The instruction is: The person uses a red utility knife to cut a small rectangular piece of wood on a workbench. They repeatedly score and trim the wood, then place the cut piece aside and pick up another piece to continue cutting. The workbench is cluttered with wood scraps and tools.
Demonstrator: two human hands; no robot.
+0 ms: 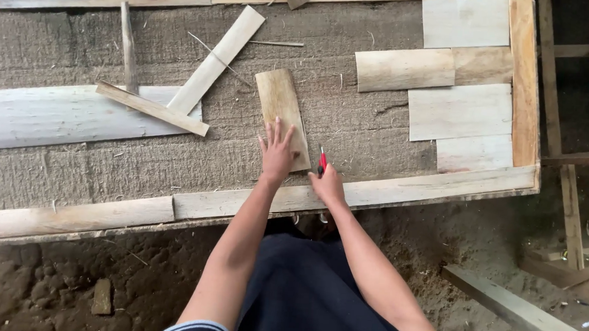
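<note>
A short tan wooden board point(280, 101) lies on the grey fibrous mat point(350, 131) inside a wooden frame. My left hand point(277, 152) presses flat on the near end of this board, fingers spread. Just to its right, my right hand point(327, 184) grips a red-handled tool point(321, 161), pointing up beside the board's lower right corner. What kind of tool it is cannot be told.
Several pale boards point(458, 110) sit fitted in the frame's right corner. Loose slats point(216, 57) and a long whitish plank point(55, 116) lie on the left. The frame's near rail point(414, 188) runs in front of me. Dirt floor and timber lie to the right.
</note>
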